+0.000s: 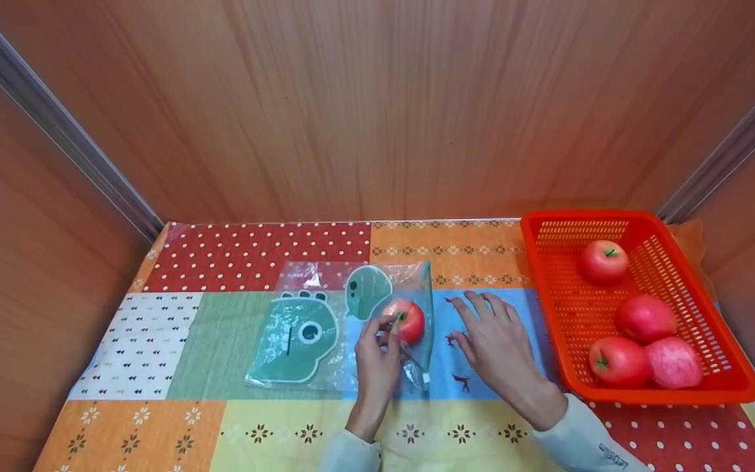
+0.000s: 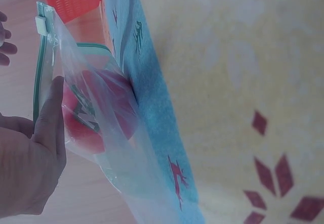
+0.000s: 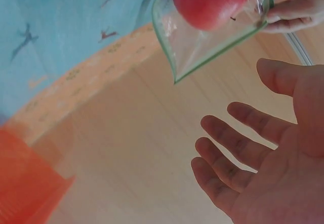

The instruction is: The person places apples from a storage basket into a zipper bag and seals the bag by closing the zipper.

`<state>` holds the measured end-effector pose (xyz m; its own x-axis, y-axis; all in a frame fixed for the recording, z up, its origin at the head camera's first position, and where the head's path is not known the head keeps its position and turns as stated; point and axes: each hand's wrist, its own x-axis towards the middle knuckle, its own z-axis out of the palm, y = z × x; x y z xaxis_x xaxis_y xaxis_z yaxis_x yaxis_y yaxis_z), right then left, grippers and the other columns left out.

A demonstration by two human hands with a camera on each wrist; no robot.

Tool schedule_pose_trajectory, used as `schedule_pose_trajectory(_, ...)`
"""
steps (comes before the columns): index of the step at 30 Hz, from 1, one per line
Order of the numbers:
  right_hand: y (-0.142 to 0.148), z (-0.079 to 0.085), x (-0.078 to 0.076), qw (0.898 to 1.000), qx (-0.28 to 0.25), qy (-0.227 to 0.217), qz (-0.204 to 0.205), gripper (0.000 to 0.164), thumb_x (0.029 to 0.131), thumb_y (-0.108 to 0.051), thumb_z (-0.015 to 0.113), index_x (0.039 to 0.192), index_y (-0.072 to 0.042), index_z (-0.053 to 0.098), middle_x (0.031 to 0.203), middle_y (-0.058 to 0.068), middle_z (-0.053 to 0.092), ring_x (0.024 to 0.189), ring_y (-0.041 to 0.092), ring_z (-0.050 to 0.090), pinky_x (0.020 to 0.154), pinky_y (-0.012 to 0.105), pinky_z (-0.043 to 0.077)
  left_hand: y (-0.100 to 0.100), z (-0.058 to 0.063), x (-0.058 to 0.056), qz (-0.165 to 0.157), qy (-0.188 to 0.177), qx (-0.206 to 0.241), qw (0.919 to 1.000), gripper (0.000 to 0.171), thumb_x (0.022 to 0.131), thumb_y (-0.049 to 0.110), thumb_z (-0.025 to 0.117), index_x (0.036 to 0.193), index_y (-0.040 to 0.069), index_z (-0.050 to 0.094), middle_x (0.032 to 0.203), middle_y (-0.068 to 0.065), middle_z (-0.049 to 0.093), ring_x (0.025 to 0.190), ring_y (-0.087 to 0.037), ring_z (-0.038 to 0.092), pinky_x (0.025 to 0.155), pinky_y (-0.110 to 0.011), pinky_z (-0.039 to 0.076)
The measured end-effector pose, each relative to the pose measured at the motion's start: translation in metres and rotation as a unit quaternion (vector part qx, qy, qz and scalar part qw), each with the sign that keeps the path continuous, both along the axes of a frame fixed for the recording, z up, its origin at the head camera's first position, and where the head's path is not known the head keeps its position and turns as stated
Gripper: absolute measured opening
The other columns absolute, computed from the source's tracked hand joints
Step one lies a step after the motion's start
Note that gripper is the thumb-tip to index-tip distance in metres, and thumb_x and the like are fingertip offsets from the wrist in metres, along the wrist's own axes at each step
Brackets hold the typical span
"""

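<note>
A clear zip bag [image 1: 358, 367] with a green dinosaur print lies on the patchwork cloth, its green-edged mouth facing right. One red apple [image 1: 411, 322] sits inside, just within that mouth. My left hand [image 1: 377, 357] pinches the upper edge of the bag's opening beside the apple and lifts it; the left wrist view shows the white slider [image 2: 41, 26] on the raised edge. To the right of the mouth, my right hand [image 1: 497, 337] hovers with its fingers spread and holds nothing. In the right wrist view the apple [image 3: 210, 4] shows through the gaping mouth.
An orange-red plastic basket [image 1: 544, 314] stands at the right, close beside my right forearm. Several apples lie in it, one apple [image 1: 603, 261] towards the back. Wooden panels [image 1: 377, 118] wall in the table at the back and both sides.
</note>
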<state>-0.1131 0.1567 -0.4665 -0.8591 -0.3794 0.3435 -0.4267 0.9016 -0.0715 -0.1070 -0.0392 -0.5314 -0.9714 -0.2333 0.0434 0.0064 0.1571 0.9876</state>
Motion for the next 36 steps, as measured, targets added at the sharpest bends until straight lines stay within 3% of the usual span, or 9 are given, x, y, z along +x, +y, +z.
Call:
schedule_pose_trajectory(7,0.014,0.014,0.003,1.000,0.006,0.007,-0.023,0.062,0.086,-0.030,0.088,0.140,-0.009,0.066,0.139,0.019,0.064,0.126,0.040,0.058,0.103,0.057,0.054,0.001,0.000,0.000,0.005,0.005,-0.003,1.0000,0.021,0.102,-0.001,0.065,0.122,0.003,0.068,0.105,-0.010,0.064,0.078,-0.017,0.067,0.063,-0.023,0.060)
schedule_pose_trajectory(18,0.046,0.024,0.003,0.999,-0.009,0.035,-0.011,0.055,0.086,-0.020,0.088,0.134,-0.003,0.068,0.134,0.022,0.064,0.120,0.043,0.058,0.096,0.058,0.056,0.001,0.000,0.000,0.007,-0.002,-0.008,0.9999,0.022,0.102,0.000,0.065,0.123,0.004,0.068,0.106,-0.010,0.064,0.079,-0.017,0.066,0.064,-0.024,0.060)
schedule_pose_trajectory(27,0.070,0.028,0.005,0.999,-0.013,-0.005,-0.042,0.056,0.087,-0.019,0.087,0.136,0.000,0.066,0.137,0.024,0.062,0.122,0.045,0.057,0.098,0.061,0.054,0.001,-0.001,0.001,0.006,-0.009,-0.010,0.9999,0.024,0.102,0.000,0.066,0.125,0.005,0.068,0.107,-0.009,0.064,0.081,-0.018,0.064,0.065,-0.022,0.059)
schedule_pose_trajectory(36,0.093,0.029,0.006,0.998,-0.012,0.001,-0.060,0.060,0.083,-0.017,0.089,0.136,0.000,0.067,0.137,0.027,0.061,0.120,0.047,0.057,0.093,0.063,0.055,0.001,-0.001,0.001,0.007,-0.010,-0.011,0.9999,0.024,0.102,0.001,0.066,0.126,0.004,0.068,0.106,-0.008,0.063,0.079,-0.017,0.065,0.063,-0.023,0.060)
